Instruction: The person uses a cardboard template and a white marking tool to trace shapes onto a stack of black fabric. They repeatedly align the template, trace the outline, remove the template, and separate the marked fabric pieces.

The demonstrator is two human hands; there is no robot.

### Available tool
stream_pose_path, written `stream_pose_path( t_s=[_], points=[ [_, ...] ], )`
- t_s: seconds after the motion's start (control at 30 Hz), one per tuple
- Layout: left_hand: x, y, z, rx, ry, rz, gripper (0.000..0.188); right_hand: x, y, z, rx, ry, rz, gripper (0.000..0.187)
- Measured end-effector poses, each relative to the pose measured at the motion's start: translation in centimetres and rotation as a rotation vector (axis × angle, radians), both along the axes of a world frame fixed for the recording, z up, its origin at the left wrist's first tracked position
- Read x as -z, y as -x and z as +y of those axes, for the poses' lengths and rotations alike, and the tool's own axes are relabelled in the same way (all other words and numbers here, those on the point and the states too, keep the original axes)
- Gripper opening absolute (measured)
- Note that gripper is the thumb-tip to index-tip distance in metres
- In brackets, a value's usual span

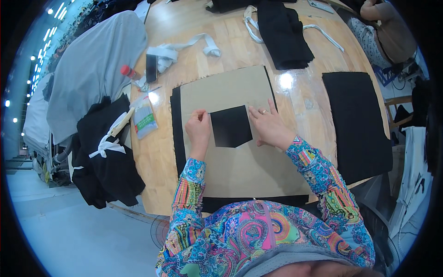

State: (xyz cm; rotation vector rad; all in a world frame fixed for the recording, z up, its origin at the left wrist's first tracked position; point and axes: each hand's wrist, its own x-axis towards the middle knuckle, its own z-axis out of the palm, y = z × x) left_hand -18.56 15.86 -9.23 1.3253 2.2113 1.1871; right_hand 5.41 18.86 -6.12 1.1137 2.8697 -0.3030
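Observation:
A beige card template (240, 175) lies flat on a black fabric piece (176, 124), whose edges show round it. In the template's middle is a black pocket-shaped area (232, 127) with a pointed lower edge; I cannot tell whether it is an opening or a piece lying on top. My left hand (198, 129) is closed in a pinch at that shape's upper left corner; what its fingertips hold, if anything, is too small to make out. Flat on the template along the shape's right side rests my right hand (270, 123), fingers apart, with a ring on one.
Folded black fabric (284, 34) and white strips lie at the back. Another black piece (357, 124) is on the right. A phone (151, 68), a red-capped bottle (129, 72) and a plastic packet (144, 117) lie left. Black cloth (106, 157) hangs off the left edge. Someone sits back right.

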Motion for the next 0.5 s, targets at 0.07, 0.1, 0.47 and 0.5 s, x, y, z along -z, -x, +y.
stream_pose_path(
  t_s=[0.07,0.1,0.47,0.5],
  points=[
    [0.2,0.1,0.0,-0.006,-0.015,-0.061,0.015,0.0,0.0,0.0,0.003,0.0,-0.002,0.094],
    [0.1,0.1,0.0,-0.001,-0.02,-0.069,0.015,0.0,0.0,0.0,0.007,-0.008,0.002,0.094],
    [-0.9,-0.4,-0.5,0.051,0.074,0.106,0.015,-0.3,0.1,0.0,0.013,0.017,-0.005,0.094],
    [-1.3,-0.6,-1.0,0.06,0.095,0.11,0.016,-0.3,0.1,0.0,0.011,0.024,-0.005,0.095]
  ],
)
